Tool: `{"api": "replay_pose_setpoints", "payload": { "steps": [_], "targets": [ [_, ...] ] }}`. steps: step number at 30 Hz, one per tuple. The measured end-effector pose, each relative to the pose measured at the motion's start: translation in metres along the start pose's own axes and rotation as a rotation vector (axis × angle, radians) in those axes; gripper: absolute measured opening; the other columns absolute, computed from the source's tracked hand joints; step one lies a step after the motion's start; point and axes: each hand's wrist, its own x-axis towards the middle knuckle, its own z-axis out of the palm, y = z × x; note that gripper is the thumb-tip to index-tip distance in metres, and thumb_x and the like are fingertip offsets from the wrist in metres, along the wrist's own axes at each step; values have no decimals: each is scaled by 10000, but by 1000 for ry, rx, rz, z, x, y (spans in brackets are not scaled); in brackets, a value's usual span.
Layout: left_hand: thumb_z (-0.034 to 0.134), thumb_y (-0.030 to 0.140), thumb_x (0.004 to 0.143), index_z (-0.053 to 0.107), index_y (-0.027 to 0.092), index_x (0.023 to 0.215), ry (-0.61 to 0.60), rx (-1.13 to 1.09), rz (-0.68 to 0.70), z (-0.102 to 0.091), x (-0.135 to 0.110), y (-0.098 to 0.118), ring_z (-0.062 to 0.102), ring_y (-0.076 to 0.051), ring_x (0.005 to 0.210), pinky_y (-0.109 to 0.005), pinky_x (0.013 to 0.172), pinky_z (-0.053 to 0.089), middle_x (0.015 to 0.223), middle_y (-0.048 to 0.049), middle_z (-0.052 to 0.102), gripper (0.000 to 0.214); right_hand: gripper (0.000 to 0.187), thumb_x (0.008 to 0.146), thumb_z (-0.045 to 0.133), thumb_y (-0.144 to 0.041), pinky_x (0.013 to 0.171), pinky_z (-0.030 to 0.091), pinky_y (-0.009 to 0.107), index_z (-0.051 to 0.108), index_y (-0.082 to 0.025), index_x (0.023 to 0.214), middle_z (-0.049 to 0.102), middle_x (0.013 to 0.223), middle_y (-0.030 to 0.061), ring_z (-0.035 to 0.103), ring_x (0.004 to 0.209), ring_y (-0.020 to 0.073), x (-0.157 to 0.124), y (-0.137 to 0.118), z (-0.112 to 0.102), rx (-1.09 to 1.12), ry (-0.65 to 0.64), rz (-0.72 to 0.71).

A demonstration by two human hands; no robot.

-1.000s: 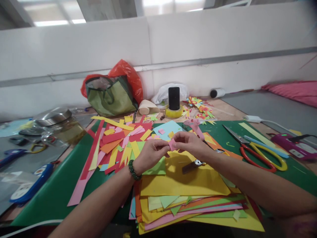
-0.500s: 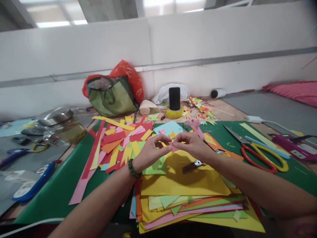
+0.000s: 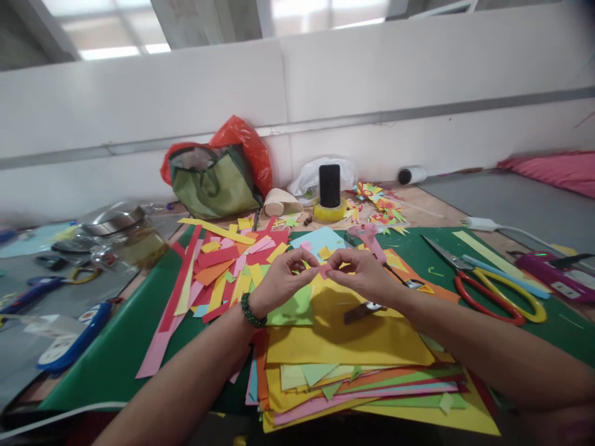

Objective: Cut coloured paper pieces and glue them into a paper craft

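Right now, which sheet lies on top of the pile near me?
The yellow sheet; the pink sheet and the green sheet show only edges beneath it.

White partition wall (image 3: 372,80) beneath bright windows (image 3: 116,49).

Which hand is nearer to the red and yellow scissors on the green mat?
The right hand. It is to the left of the scissors, apart from them. The left hand is even farther left, beyond the right one; both pinch a small pink paper piece.
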Motion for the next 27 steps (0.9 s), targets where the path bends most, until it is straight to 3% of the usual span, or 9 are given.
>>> {"api": "replay_pose_setpoints", "payload": {
  "steps": [2, 5, 6, 8, 13, 18, 21, 24, 27],
  "targets": [
    [689, 352, 690, 627, 174, 841, 117, -73, -34, -11, 4, -2, 445, -79, 559, -207, 521, 357, 703, 18, 565, 241, 188, 759, 600, -370, 596, 486, 277, 573, -194, 700, 599, 705, 20, 557, 665, 145, 2, 2, -7, -5, 129, -40],
    [653, 322, 692, 606, 181, 889, 417, -164, -49, -37, 16, -15, 406, -71, 504, -200, 472, 317, 643, 45, 512, 246, 178, 780, 597, -366, 581, 461, 277, 545, -203, 730, 577, 761, 27, 541, 662, 147, 7, 7, -22, -75, 359, -157],
    [643, 296, 676, 600, 179, 855, 505, -142, -66, -46, 20, -21, 387, -69, 484, -201, 463, 303, 611, 54, 492, 219, 164, 789, 596, -352, 574, 447, 274, 547, -204, 740, 574, 776, 28, 528, 645, 142, 9, 10, -26, -145, 403, -204],
    [631, 253, 658, 603, 171, 790, 567, -3, -98, -61, 27, -33, 406, -80, 499, -209, 484, 321, 591, 48, 501, 158, 134, 806, 584, -317, 560, 410, 270, 566, -202, 740, 572, 775, 32, 500, 607, 134, 11, 17, -32, -346, 435, -286],
    [593, 173, 643, 631, 150, 731, 678, 229, -87, -79, 35, -50, 483, -113, 594, -228, 569, 379, 641, 9, 568, 98, 131, 828, 532, -218, 591, 368, 262, 636, -201, 751, 632, 685, 30, 560, 640, 156, 17, 37, -28, -794, 188, -354],
    [582, 210, 667, 629, 147, 803, 735, 213, -102, -90, 34, -51, 494, -111, 566, -227, 532, 387, 688, 6, 577, 157, 181, 872, 497, -190, 611, 372, 261, 674, -172, 837, 712, 811, 77, 646, 767, 193, 17, 46, -13, -1034, -37, -220],
    [578, 218, 670, 614, 144, 833, 775, 188, -120, -100, 33, -52, 492, -100, 535, -211, 490, 370, 687, 13, 561, 183, 207, 888, 497, -183, 647, 406, 254, 685, -166, 973, 736, 934, 95, 669, 853, 207, 17, 48, -10, -1055, -132, -154],
    [567, 215, 671, 603, 143, 854, 812, 159, -139, -108, 33, -54, 494, -90, 509, -196, 463, 360, 677, 21, 551, 201, 302, 874, 495, -132, 664, 433, 259, 668, -175, 1117, 748, 993, 94, 687, 864, 214, 19, 52, -13, -1031, -128, -158],
    [556, 220, 672, 596, 145, 859, 840, 140, -147, -112, 33, -56, 500, -87, 499, -193, 457, 372, 685, 18, 563, 205, 247, 892, 505, -166, 631, 424, 257, 700, -188, 1041, 761, 928, 79, 695, 795, 204, 21, 54, -20, -1011, -14, -248]
  ]
}}
